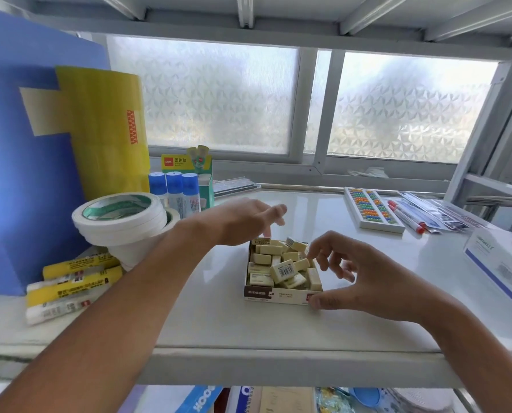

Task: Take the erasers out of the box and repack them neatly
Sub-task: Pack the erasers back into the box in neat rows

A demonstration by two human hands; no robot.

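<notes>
1. The box (278,296) is set on the white shelf (207,326), a little back from its near edge, with bare shelf surface on the near, left and far sides.
2. The erasers (281,268) are seen jumbled inside the box, some flat, some tilted on edge.
3. Rolls of tape (120,219) and yellow packets (73,281) are found well to the left; glue sticks (174,189) stand at the far left, an abacus (372,211) and markers (407,217) far right, and a white carton (499,263) at the right edge.
4. The left hand (243,222) is held over the far left corner of the box, fingers spread and fairly straight; one fingertip appears to touch the rim, and nothing is gripped.
5. The right hand (365,278) is placed at the right side of the box: the thumb is pressed against the near right corner, while the loosely curled fingers hover over the erasers. Whether an eraser is pinched cannot be told.
6. "deli" is read on the glue stick display box (186,163); barcodes are seen on eraser wrappers. The box's front print is too small to read.
</notes>
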